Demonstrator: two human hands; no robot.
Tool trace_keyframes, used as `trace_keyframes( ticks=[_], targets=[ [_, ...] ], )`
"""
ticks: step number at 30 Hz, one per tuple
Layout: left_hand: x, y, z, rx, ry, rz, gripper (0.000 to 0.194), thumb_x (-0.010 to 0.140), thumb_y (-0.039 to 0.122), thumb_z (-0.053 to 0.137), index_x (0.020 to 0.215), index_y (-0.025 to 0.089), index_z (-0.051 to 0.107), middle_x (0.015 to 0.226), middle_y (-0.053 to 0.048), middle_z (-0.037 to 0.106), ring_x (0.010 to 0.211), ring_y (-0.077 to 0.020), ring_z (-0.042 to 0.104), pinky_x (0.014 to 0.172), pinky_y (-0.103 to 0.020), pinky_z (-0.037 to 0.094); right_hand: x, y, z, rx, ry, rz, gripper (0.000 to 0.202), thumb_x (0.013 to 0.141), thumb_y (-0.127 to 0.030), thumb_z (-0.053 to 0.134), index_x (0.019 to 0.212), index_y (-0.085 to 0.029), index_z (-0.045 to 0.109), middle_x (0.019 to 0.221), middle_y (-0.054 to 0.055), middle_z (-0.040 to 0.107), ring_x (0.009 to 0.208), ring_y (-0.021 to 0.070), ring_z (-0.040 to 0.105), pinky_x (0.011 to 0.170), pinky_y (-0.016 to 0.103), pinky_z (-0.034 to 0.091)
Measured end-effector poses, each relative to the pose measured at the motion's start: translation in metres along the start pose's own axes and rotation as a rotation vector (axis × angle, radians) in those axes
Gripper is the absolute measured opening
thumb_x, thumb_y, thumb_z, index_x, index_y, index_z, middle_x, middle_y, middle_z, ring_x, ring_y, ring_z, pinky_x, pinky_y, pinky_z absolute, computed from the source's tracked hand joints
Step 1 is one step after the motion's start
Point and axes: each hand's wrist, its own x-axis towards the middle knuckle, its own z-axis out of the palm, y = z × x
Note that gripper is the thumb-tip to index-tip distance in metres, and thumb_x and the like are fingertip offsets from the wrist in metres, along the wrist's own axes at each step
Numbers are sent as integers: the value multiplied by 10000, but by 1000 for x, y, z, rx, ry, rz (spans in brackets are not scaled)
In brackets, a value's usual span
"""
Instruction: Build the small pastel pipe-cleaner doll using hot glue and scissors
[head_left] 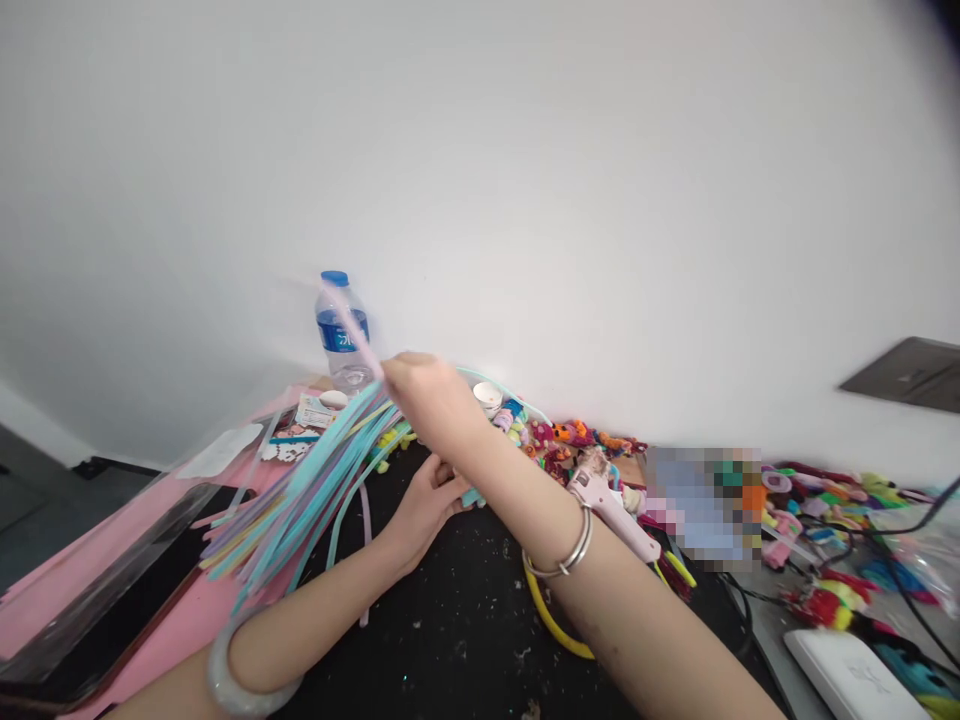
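My right hand (424, 395) is closed on a pale pink pipe cleaner (360, 345), blurred, which sticks up to the left in front of the water bottle. Beneath that hand fans out a bundle of pipe cleaners (300, 490) in light blue, purple and yellow; whether the fingers also grip the bundle is hidden. Lower down, my left hand (424, 510) has its fingers pinched at a small light blue fuzzy piece (471, 497), mostly covered by the fingers. A black work surface (442, 620) with bits of fluff lies under both hands.
A water bottle (345, 340) stands against the wall. Past my right forearm lie a pink glue gun (615, 515) and several colourful fuzzy figures (577, 435). Cables and a white box-like device (855, 675) are at the right. Clear plastic (127, 580) covers part of the pink left side.
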Motion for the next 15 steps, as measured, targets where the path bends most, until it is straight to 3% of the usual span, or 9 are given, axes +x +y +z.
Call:
trace_keyframes(
  ticks=[3, 6, 8, 12, 15],
  targets=[
    [-1, 3, 2, 6, -67, -43, 283, 739, 203, 663, 1013, 193, 592, 1069, -79, 635, 1033, -274, 561, 786, -379, 497, 0, 3, -12, -51, 35, -19, 157, 891, -118, 433, 949, -135, 577, 920, 77, 604, 843, 194, 530, 686, 290, 427],
    [-2, 6, 4, 1, -70, -47, 317, 725, 209, 667, 1029, 195, 578, 1092, -79, 625, 1076, -280, 536, 789, -373, 493, -1, 0, -13, -137, 31, -26, 260, 897, -339, 460, 953, -125, 597, 929, 125, 627, 917, 269, 499, 726, 371, 401],
    [-3, 7, 4, -1, -72, -49, 317, 718, 220, 673, 1019, 196, 576, 1079, -77, 627, 1064, -274, 541, 775, -361, 493, -2, 0, -15, -184, -20, -29, 304, 884, -398, 470, 884, -137, 627, 872, 127, 658, 926, 289, 495, 760, 406, 372],
    [-3, 6, 3, -3, -58, -44, 330, 707, 274, 686, 1011, 200, 580, 1035, -68, 629, 995, -264, 565, 717, -338, 491, -1, 4, -28, -244, -151, -58, 158, 827, -120, 521, 718, -143, 633, 763, 108, 679, 883, 266, 537, 801, 418, 333],
    [-3, 5, 1, -12, -57, -37, 307, 700, 295, 692, 980, 209, 603, 963, -56, 642, 951, -271, 574, 706, -349, 484, 1, 6, -42, -200, -148, 23, 150, 779, -44, 522, 716, -136, 623, 766, 105, 666, 854, 252, 573, 807, 421, 342]
  ],
)
